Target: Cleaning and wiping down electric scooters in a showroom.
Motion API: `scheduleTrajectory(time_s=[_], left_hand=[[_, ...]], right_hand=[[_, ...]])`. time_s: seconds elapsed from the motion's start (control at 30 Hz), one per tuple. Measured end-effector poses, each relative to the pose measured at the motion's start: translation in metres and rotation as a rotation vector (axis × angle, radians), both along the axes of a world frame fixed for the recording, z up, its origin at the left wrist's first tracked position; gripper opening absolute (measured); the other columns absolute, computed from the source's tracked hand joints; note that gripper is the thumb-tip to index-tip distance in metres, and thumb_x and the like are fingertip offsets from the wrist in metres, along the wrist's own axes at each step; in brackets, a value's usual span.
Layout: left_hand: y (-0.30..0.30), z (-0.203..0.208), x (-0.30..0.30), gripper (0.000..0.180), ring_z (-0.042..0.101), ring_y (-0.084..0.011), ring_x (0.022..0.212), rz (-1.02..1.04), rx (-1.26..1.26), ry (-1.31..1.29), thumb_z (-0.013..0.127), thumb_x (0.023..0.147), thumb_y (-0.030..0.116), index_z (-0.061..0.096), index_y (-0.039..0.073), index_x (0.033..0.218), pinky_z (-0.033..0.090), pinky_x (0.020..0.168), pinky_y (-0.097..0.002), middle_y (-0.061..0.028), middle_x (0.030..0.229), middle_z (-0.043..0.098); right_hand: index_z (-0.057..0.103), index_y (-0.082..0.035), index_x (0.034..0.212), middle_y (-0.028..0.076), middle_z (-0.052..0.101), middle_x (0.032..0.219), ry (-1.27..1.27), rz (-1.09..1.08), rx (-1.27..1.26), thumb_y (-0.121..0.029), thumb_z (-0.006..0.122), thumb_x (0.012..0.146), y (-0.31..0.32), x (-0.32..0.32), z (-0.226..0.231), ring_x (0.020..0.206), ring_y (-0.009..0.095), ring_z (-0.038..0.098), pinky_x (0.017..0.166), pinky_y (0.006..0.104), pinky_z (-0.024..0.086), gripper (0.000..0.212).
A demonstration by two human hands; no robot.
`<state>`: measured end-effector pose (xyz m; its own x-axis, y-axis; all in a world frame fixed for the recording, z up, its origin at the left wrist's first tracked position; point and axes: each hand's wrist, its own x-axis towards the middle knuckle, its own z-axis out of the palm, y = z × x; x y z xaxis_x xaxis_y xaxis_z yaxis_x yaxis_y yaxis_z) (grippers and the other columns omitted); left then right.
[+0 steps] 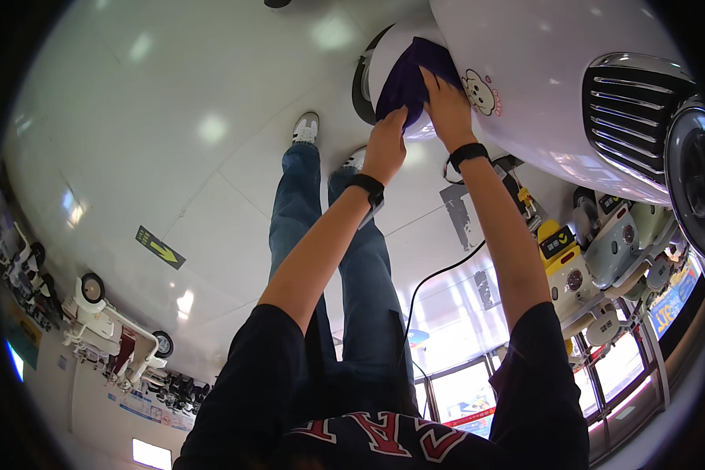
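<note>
A dark purple cloth [406, 84] lies over the rounded white fender [392, 48] above a wheel [359, 88] of a small white vehicle [540, 55]. My left hand [385, 145] pinches the cloth's near corner, thumb uppermost. On the cloth's right side, my right hand [447, 111] grips it with bent fingers, some of them hidden. Just right of that hand, a cartoon dog sticker [480, 92] is on the white body. Both wrists wear black bands.
Farther right are the vehicle's black-and-chrome grille [633, 117] and round headlight [692, 160]. Several scooters, one with a yellow front [565, 262], stand at lower right. A black cable [439, 272] hangs beside my legs. A floor arrow sign [160, 247] and a cream scooter [106, 317] are at left.
</note>
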<state>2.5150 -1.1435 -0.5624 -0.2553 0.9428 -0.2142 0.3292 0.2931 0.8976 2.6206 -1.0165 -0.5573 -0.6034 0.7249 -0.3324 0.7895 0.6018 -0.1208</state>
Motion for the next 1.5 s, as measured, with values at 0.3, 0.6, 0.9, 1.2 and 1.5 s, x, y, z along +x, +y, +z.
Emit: scheduleTrajectory(time_s=[0.3, 0.6, 0.9, 1.2, 1.5], left_hand=[[0.002, 0.007, 0.017, 0.051, 0.058, -0.0372, 0.093, -0.256, -0.005, 0.208, 0.053, 0.077, -0.011, 0.053, 0.002, 0.127, 0.049, 0.085, -0.0449, -0.0176, 0.121, 0.059], [-0.009, -0.006, 0.015, 0.049, 0.057, -0.0398, 0.095, -0.299, -0.084, -0.015, 0.052, 0.080, -0.006, 0.051, 0.002, 0.128, 0.047, 0.087, -0.0449, -0.0211, 0.116, 0.059], [0.030, -0.024, -0.072, 0.042, 0.064, -0.0377, 0.082, -0.080, -0.119, -0.306, 0.049, 0.082, 0.004, 0.055, 0.002, 0.123, 0.050, 0.076, -0.0389, -0.0250, 0.094, 0.065], [0.035, -0.070, -0.109, 0.046, 0.062, -0.0415, 0.100, -0.194, -0.295, -0.028, 0.054, 0.084, 0.007, 0.050, 0.001, 0.130, 0.050, 0.086, -0.0432, -0.0266, 0.110, 0.063], [-0.044, -0.066, -0.077, 0.034, 0.059, -0.0418, 0.094, -0.530, -0.290, 0.025, 0.053, 0.083, 0.003, 0.055, 0.001, 0.117, 0.049, 0.083, -0.0481, -0.0226, 0.099, 0.062]], right_hand=[[0.032, -0.014, 0.147, 0.013, 0.051, 0.134, 0.068, -0.201, 0.075, -0.016, 0.075, 0.076, -0.041, 0.054, -0.007, 0.123, 0.031, 0.050, 0.103, 0.0425, 0.041, 0.083], [0.032, -0.006, 0.145, 0.019, 0.048, 0.135, 0.086, -0.289, -0.058, -0.013, 0.074, 0.075, -0.060, 0.057, -0.002, 0.120, 0.036, 0.050, 0.102, 0.0447, 0.040, 0.082], [0.035, -0.003, 0.142, 0.017, 0.052, 0.129, 0.150, -0.331, -0.011, -0.020, 0.072, 0.077, -0.029, -0.015, -0.006, 0.115, 0.034, 0.054, 0.095, 0.0448, 0.043, 0.077], [0.051, -0.005, 0.131, 0.009, 0.063, 0.111, -0.126, -0.081, -0.144, -0.029, 0.070, 0.077, 0.017, -0.083, -0.077, 0.100, 0.023, 0.063, 0.079, 0.0412, 0.047, 0.062], [0.049, -0.007, 0.136, 0.006, 0.061, 0.121, 0.006, 0.093, -0.167, -0.023, 0.075, 0.072, -0.072, -0.025, -0.066, 0.102, 0.022, 0.062, 0.082, 0.0351, 0.047, 0.071]])
